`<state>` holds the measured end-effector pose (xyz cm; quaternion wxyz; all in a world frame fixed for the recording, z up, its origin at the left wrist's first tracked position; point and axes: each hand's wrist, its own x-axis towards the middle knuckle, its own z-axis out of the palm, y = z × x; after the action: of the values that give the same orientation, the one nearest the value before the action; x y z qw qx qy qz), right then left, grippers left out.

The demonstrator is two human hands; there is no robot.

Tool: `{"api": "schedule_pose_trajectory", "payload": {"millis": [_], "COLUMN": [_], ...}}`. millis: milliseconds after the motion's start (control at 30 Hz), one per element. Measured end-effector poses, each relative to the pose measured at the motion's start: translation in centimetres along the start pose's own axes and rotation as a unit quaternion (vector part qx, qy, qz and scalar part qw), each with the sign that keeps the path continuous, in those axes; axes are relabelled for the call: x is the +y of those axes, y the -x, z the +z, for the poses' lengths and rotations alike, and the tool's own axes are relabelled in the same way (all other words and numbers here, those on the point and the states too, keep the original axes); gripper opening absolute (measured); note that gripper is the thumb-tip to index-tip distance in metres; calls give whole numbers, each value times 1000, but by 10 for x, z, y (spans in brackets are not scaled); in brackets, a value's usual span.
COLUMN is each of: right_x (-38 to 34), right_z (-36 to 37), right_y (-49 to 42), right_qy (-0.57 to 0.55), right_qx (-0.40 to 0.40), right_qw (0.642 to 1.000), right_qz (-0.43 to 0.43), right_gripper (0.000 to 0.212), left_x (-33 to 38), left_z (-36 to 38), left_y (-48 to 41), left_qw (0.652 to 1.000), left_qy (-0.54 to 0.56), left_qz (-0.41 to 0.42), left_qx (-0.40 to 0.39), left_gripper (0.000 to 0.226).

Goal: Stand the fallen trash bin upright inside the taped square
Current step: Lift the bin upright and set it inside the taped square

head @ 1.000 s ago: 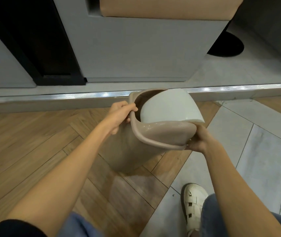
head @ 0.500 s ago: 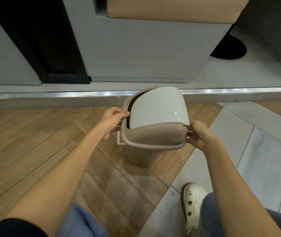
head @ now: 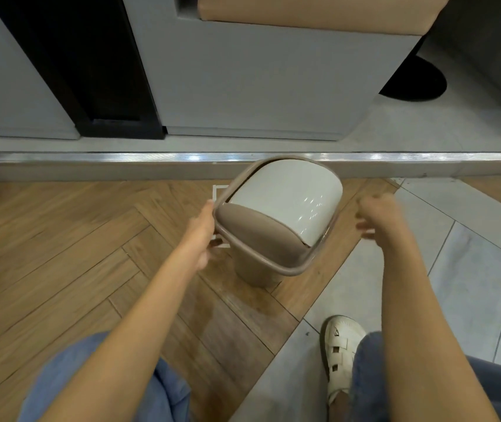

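A beige plastic swing-lid trash bin [head: 276, 226] is standing upright over white floor tape [head: 219, 190] on wooden flooring [head: 60, 239], left hand [head: 203, 236] fingers touching its rim, right hand [head: 377, 216] fingers hovering spread apart beside it.

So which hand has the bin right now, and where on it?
The left hand touches the trash bin at the left edge of its brown rim; a closed grip cannot be told. The right hand, blurred, is clear of it.

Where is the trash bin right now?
Head view, centre: the trash bin stands upright on the wood floor before the metal strip, between both hands, left hand touching it.
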<state>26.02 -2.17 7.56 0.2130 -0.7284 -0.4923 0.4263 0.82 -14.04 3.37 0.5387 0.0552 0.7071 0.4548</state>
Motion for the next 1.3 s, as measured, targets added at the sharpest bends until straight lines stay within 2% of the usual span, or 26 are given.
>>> {"api": "schedule_pose_trajectory", "payload": {"millis": [33,67,167,267,333,567,700,900,1067,1167,1300], "right_x": [-9,-18,-29,-20,-11,18,24,25,21,13,2], "right_z": [2,8,26,34,35,49,52,61,74,82,91], "right_y": [-3,-4,3,12,18,35,41,45,33,21,2], "right_qy": [-45,-87,-151,-128,-122,-140,-167,-294,-335,-343,-333], "right_qx": [15,-5,-104,-61,-31,-31,-61,-154,-146,-139,-138], "right_qw": [998,995,983,990,992,988,982,939,926,925,930], "right_qz": [-30,-42,-4,6,9,61,64,94,93,83,68], "right_gripper": [26,31,40,45,38,30,32,38,36,32,37], "left_x": [-8,-15,-22,-12,-1,26,22,-9,0,8,22], "left_z": [0,2,11,15,14,16,15,16,21,25,28], "left_y": [5,8,15,11,5,-4,4,0,-16,-29,-44], "left_qw": [1000,998,993,995,998,997,997,990,989,991,993], "left_qy": [14,35,97,98,60,-17,13,82,95,94,87], "left_qz": [-22,-35,-39,-13,8,74,66,40,61,45,30], "left_qx": [-13,-29,-46,-21,-6,-16,-43,-104,-96,-89,-74], "left_gripper": [55,60,58,55,62,59,52,65,63,65,60]}}
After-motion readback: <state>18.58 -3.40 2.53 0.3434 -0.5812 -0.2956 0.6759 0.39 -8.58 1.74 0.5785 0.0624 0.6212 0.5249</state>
